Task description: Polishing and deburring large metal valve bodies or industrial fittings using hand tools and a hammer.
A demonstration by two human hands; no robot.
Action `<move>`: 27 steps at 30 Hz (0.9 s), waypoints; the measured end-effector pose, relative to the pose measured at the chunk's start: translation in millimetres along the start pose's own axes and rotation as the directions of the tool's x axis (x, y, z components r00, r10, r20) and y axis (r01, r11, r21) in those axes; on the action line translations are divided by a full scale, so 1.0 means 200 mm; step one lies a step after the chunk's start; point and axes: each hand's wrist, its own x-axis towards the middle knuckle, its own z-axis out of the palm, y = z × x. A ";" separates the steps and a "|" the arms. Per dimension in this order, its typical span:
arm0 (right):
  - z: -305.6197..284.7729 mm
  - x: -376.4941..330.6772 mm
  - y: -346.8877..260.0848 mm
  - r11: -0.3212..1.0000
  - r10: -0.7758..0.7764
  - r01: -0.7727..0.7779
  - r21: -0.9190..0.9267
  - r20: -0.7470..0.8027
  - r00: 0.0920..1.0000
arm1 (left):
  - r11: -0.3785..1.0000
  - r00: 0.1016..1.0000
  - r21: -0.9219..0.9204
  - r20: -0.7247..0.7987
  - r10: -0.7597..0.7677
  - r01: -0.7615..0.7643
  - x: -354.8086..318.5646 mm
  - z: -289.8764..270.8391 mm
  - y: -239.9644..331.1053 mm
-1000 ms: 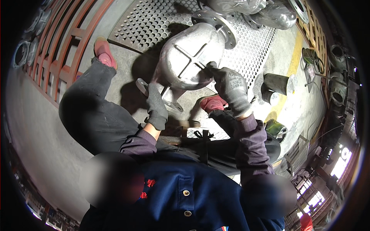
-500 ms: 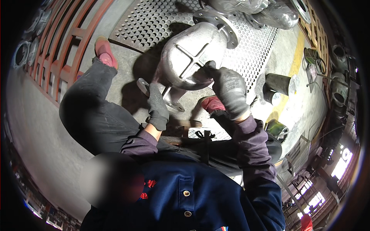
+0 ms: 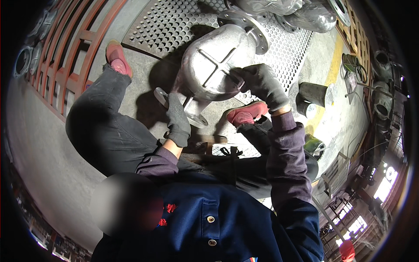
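The silvery metal casting [image 3: 214,52] lies in front of the person, just beyond the two gloved hands, its rounded belly up and its raised cross rib [image 3: 219,68] facing the light. Its long axis slants from the near left to the far right, where a bolt-holed flange [image 3: 263,40] stands over the perforated plate [image 3: 163,32].

The right hand [image 3: 264,85] comes in from the right, back of the hand up, fingers bent close together with their tips at the casting's near right side — just beside the cross rib's near right arm. From this hand the casting's body lies to the left; of the two hands, it is the nearer to the cross. Whether a small thing is pinched there, I cannot tell.

The left hand [image 3: 177,115] is at the near left end, against the casting, just right of a small flange [image 3: 160,98]. Its fingertips are hidden — whether they close around anything cannot be told.
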 end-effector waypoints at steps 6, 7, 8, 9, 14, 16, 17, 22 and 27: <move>0.07 -0.08 0.00 0.845 -0.297 0.129 -0.519 -0.255 0.920 | 0.995 0.996 0.037 -0.009 -0.094 0.094 -0.06 0.05 0.07; 0.08 -0.10 -0.03 0.843 -0.295 0.125 -0.523 -0.257 0.920 | 0.986 0.985 0.006 -0.049 -0.168 0.169 -0.07 0.08 0.10; 0.11 -0.12 -0.06 0.835 -0.225 0.030 -0.550 -0.291 0.930 | 0.971 0.966 -0.026 -0.091 -0.241 0.239 -0.07 0.09 0.12; 0.13 -0.15 -0.10 0.817 -0.154 -0.066 -0.573 -0.327 0.933 | 0.970 0.966 -0.026 -0.091 -0.241 0.240 -0.08 0.10 0.14; 0.14 -0.21 -0.23 0.674 -0.177 -0.095 -0.733 -0.285 0.942 | 0.994 0.994 0.023 -0.022 -0.106 0.106 -0.06 0.05 0.09; 0.16 -0.21 -0.26 0.640 -0.124 -0.136 -0.756 -0.277 0.953 | 0.991 0.992 0.041 -0.039 -0.123 0.124 -0.05 0.04 0.07; 0.17 -0.21 -0.27 0.603 -0.069 -0.176 -0.779 -0.270 0.960 | 0.988 0.989 0.058 -0.057 -0.139 0.142 -0.05 0.05 0.08; 0.11 -0.21 -0.14 0.762 -0.221 0.010 -0.648 -0.246 0.944 | 0.990 0.990 0.038 -0.050 -0.131 0.133 -0.03 0.04 0.06; 0.02 -0.18 0.19 0.735 -0.561 0.344 -0.584 -0.238 0.793 | 0.971 0.964 0.009 -0.121 -0.237 0.240 -0.08 0.10 0.11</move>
